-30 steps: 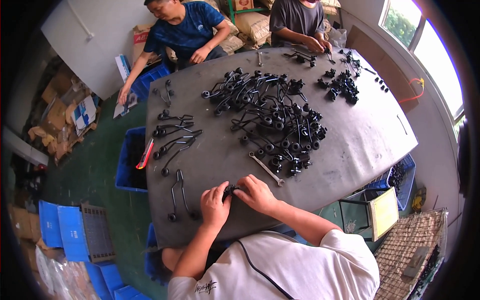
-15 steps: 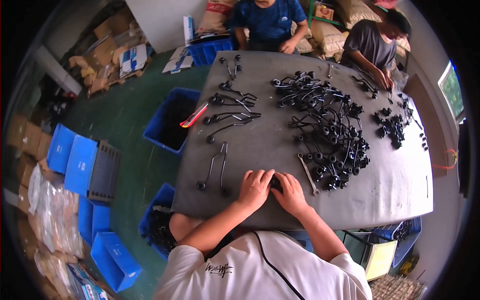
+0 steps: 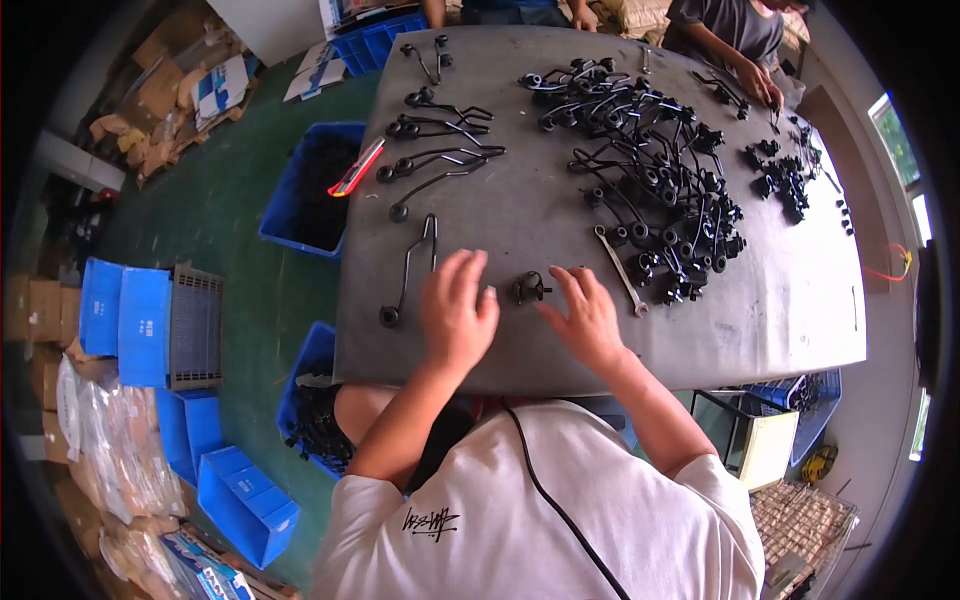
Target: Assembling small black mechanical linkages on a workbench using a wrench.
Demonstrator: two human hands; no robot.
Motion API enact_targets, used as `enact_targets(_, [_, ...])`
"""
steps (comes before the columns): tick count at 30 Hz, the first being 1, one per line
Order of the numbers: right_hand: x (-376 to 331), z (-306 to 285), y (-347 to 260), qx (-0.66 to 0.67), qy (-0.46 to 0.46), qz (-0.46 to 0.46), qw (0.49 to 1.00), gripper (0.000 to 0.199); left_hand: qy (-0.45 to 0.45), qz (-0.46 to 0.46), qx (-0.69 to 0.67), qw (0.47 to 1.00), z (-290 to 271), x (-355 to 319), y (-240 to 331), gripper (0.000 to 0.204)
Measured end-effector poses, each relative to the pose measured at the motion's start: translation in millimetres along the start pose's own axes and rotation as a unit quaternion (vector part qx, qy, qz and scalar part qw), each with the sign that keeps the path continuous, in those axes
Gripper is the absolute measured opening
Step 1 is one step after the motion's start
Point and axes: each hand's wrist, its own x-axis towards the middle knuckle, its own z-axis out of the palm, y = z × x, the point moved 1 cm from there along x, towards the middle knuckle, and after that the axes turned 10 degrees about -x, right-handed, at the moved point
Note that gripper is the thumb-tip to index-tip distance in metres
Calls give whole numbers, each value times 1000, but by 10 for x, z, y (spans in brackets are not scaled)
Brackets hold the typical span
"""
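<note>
A small black clamp-like part (image 3: pixel 529 288) with a bolt sticking out lies on the grey table (image 3: pixel 500 350), between my hands. To its left, my left hand (image 3: pixel 460 308) is raised with fingers apart, holding nothing, and partly covers a bent black rod (image 3: pixel 407 262) with a round bushing at its end. On the other side, my right hand (image 3: pixel 583 315) is open, its fingertips beside the part without gripping it. Right of that hand lies a metal wrench (image 3: pixel 621 272). Beyond it spreads a large heap of black rods with bushings (image 3: pixel 650 170).
Several bent rods (image 3: pixel 440 165) lie along the table's left side, near a red utility knife (image 3: pixel 356 167). Small black parts (image 3: pixel 778 178) are piled at the right. Blue crates (image 3: pixel 300 190) stand on the floor at left. A co-worker's hand (image 3: pixel 757 82) handles parts at the far right.
Both hands have come apart and let go of the small black part, which now lies on the table. The whole view has tilted, so the table appears higher.
</note>
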Motion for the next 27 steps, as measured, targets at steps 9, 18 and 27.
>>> enact_targets(9, [41,169,-161,57,-61,77,994,47,-7,-187,89,978,-449,-367,-654,48])
enact_targets(18, [97,247,-83,119,-93,83,985,44,-31,-194,3,981,-459,-354,-641,39])
enact_targets(27, [218,100,-25,212,-108,195,951,41,-73,-209,-186,957,-146,-497,-446,46])
